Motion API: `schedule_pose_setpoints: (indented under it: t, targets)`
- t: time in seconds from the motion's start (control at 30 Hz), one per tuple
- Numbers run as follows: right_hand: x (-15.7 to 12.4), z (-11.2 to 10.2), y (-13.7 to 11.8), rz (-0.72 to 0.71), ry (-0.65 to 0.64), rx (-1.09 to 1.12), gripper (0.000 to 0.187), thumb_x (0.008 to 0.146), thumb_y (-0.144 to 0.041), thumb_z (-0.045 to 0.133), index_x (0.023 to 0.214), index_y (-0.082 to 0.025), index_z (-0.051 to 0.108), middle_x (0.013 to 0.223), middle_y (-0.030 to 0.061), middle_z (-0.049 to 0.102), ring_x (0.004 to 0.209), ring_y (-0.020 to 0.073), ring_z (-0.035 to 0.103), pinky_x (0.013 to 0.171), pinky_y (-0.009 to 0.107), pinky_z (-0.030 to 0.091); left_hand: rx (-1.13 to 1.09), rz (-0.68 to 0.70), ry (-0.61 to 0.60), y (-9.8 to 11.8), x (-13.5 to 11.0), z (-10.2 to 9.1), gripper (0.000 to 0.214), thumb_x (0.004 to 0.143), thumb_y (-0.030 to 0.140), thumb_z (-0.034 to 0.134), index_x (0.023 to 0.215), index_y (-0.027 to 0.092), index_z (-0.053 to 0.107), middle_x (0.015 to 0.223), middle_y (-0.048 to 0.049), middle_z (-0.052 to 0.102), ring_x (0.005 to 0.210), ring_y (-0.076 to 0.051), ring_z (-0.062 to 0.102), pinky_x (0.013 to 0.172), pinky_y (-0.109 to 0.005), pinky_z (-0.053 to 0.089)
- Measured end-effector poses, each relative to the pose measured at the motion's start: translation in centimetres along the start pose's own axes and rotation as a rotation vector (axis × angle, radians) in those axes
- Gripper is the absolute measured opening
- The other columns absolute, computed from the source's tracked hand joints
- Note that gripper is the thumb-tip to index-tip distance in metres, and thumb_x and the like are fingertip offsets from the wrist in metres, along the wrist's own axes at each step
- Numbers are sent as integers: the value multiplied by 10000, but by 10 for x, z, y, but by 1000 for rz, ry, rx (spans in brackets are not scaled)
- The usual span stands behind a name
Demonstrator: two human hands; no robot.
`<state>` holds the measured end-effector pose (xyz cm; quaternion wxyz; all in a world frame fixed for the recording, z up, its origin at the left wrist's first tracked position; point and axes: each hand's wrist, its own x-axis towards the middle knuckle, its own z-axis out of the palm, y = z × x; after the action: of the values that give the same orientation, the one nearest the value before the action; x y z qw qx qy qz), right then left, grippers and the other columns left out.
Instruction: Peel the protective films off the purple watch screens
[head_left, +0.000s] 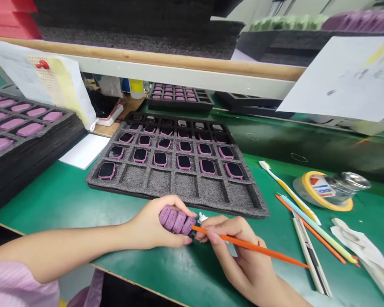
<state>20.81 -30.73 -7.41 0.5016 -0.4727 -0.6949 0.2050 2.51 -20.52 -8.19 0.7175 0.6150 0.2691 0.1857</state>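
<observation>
Purple watch cases [178, 221], four in a row, are resting in the left hand [152, 224], its thumb and fingers curling snugly around them near the table's [141, 268] front edge; right hand [249, 268] is pinching an orange stick [252, 246], its tip seemingly touching the end case, contact partly hidden; dark foam tray [185, 183] is lying behind them, holding dark-faced watches [183, 162]

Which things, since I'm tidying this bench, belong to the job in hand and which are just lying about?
In the work:
purple watch-like pieces, held in the left hand
orange stick, in the right hand
probably the foam tray of dark-faced watches

Seemingly lying about, untouched:
toothbrush
utility knife
clear bottle
crumpled white paper
</observation>
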Motion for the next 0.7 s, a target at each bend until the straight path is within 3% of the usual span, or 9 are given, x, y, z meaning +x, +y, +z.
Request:
schedule_pose_setpoints:
  t: [0.57, 0.7]
  targets:
    - [2, 4, -1, 0, -17, -150, 146, 1011, -152, 467, 926, -265, 427, 811, 18, 688, 759, 149, 738, 645, 234, 600, -46, -40, 27, 0, 3, 1, 404, 641, 174, 853, 956, 190, 600, 1063, -87, 748, 1038, -254, 711, 930, -443, 536]
    - [4, 7, 1, -48, -6, -136, 148, 1000, -126, 466, 940, -258, 437, 812, 21, 693, 740, 147, 733, 628, 238, 599, -63, -48, 33, 0, 3, 1, 409, 639, 172, 860, 947, 192, 592, 1136, -95, 736, 1055, -248, 707, 951, -448, 525]
